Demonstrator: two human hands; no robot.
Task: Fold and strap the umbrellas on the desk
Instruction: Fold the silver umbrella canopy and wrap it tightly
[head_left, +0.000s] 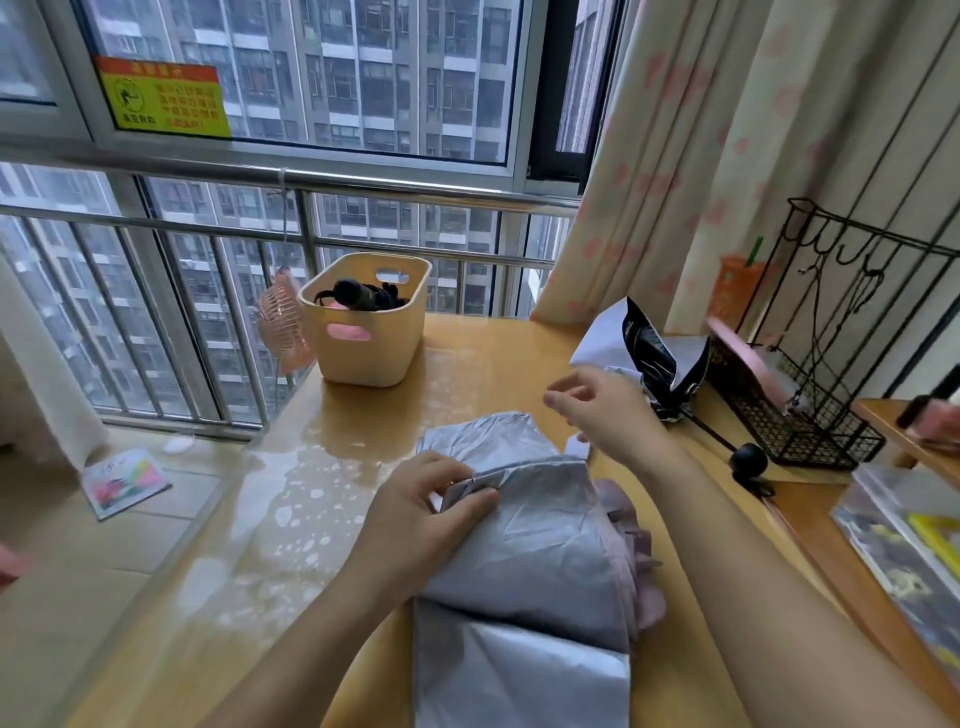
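The left hand (431, 504) has its grip closed in a pinch, thumb against fingertips, on a raised fold of the crinkled silver-grey fabric umbrella (530, 561). This umbrella lies collapsed and flattened on the near middle of the glossy honey-coloured wooden tabletop (467, 374). A ruffled mauve-pink trim (647, 571) shows along its right edge. The right hand (608, 410) hovers just above the umbrella's far right corner. Its grip is slack, with fingers loosely curled, thumb near forefinger, and nothing visible between them. A small white tab of fabric (575, 446) pokes out under its wrist. Beyond that hand a second, black-and-white umbrella (654, 358) sits half crumpled near the tabletop's right edge, and its round black handle knob (748, 460) points toward the camera. Beside it stands a black wire-mesh rack with hooks (810, 431). At the far left of the tabletop is a cream plastic basket with cut-out handles (363, 343), holding something black. A small pink wire-guard fan (283, 322) stands just behind the basket. The tabletop's surface carries pale whitish blotches. On the window glass is a yellow-and-red sticker (163, 98) with red characters too blurred to read. A cream curtain with pink spots (675, 156) hangs at right.
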